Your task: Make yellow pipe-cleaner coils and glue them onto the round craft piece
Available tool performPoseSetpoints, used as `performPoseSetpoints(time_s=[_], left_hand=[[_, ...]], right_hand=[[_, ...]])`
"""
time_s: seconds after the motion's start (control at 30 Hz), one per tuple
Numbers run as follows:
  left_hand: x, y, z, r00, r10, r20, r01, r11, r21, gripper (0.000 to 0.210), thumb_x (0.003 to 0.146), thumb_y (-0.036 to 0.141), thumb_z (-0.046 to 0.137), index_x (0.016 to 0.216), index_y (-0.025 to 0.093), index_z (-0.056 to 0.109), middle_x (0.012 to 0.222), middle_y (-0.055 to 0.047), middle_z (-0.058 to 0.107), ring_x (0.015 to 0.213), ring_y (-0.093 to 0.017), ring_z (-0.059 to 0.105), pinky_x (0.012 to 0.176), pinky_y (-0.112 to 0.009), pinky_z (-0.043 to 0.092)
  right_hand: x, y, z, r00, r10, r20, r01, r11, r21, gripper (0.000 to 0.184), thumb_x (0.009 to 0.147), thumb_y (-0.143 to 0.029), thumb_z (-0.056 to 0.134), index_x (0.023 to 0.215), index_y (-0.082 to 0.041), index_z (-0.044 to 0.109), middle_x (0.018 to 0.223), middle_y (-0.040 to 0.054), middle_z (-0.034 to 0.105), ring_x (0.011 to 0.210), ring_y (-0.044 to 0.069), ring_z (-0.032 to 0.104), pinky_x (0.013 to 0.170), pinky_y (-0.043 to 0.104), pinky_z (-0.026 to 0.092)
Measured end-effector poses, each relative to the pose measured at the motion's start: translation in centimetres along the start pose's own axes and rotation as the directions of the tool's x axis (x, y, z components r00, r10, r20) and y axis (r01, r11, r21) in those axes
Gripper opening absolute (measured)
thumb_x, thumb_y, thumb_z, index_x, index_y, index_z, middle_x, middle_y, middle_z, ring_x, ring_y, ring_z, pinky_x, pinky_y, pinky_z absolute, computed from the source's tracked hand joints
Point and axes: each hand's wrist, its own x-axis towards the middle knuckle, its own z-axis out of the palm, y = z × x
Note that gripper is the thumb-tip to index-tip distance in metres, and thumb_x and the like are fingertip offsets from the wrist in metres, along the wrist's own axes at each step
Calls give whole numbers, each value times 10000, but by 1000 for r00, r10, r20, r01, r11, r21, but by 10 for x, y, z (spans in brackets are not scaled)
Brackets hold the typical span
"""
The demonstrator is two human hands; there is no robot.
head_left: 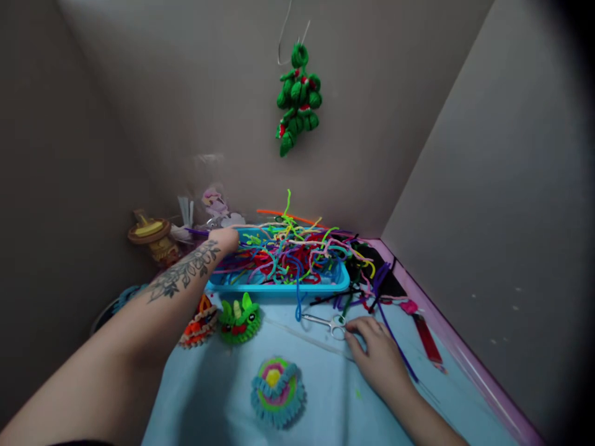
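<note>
My left hand (226, 240) is stretched out to the left end of a blue plastic basket (279, 288), among a tangle of many-coloured pipe cleaners (288, 254). Its fingers are turned away, so I cannot see what they touch. On the table, my right hand (374, 347) lies with thumb and index finger apart, fingertips beside the handles of small silver scissors (325, 322). A pale strip (307, 337) runs across the tabletop to near its thumb. Closer to me sits a round pipe-cleaner piece (277, 393) in blue, green, pink and yellow.
A green pipe-cleaner creature (240, 319) and an orange one (199, 323) stand left of centre. A red-handled tool (426, 339) lies at the right, near the pink table edge (465, 359). A green ornament (300, 99) hangs above. A hatted figure (155, 235) stands back left.
</note>
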Motion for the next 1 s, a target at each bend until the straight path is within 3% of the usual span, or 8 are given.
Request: performPoseSetpoints(time_s=[0.17,0.33,0.43,0.5,0.63,0.77,0.87,1.0], left_hand=[[-17,-7,-2,1000,-8,-11,9,998,66,333,885,328,554,1167,152,545,1164,-89,580,989,-209,595,832,-425,512],[-25,24,-16,972,179,-151,-180,984,10,320,907,359,449,967,128,662,1014,-109,663,1010,-259,595,885,-385,446],[-18,39,-23,928,305,-214,-320,946,-41,341,904,362,406,1092,191,633,1108,-59,658,1045,-209,587,912,-291,423],[-10,42,-22,921,316,-226,-336,940,-53,370,890,315,404,1188,187,582,1206,-75,617,1099,-210,560,946,-298,401],[0,34,-6,956,290,-38,-292,954,-66,313,759,223,537,1036,187,677,944,-67,716,843,-212,644,785,-287,472],[-8,24,15,925,340,167,-327,939,-101,145,676,183,583,719,211,719,664,-6,708,623,-173,621,643,-239,466],[-18,19,21,901,377,214,-353,924,-144,177,675,177,577,756,221,728,714,-10,731,658,-179,631,657,-238,465],[-17,6,13,881,418,220,-370,901,-227,328,664,232,636,977,294,710,967,25,745,804,-172,661,716,-211,479]], right_hand=[[-1,-1,-1,1000,5,1,-5,1000,-16,168,845,-269,462,875,-208,615,955,64,620,925,242,536,855,386,412],[-1,-1,-2,1000,13,10,-13,1000,-18,170,842,-268,466,893,-206,616,962,66,616,925,241,533,853,384,412],[-1,-2,-2,1000,14,9,-14,1000,-6,168,840,-263,464,878,-208,618,957,67,616,916,241,535,842,386,416],[0,-2,-1,1000,11,5,-11,1000,-1,173,840,-263,459,868,-208,620,950,68,618,911,241,539,839,388,419],[0,1,0,1000,-3,2,3,1000,13,186,836,-276,455,865,-210,626,938,70,623,901,243,555,817,385,431],[1,5,2,1000,-18,9,18,999,33,188,837,-304,456,859,-220,623,939,69,623,906,246,564,815,388,433],[2,7,4,1000,-7,16,7,999,43,187,838,-313,453,850,-219,614,936,71,620,897,247,567,815,397,435],[3,7,5,1000,-13,-3,14,998,57,181,832,-312,456,826,-224,614,915,71,625,877,247,577,801,395,448]])
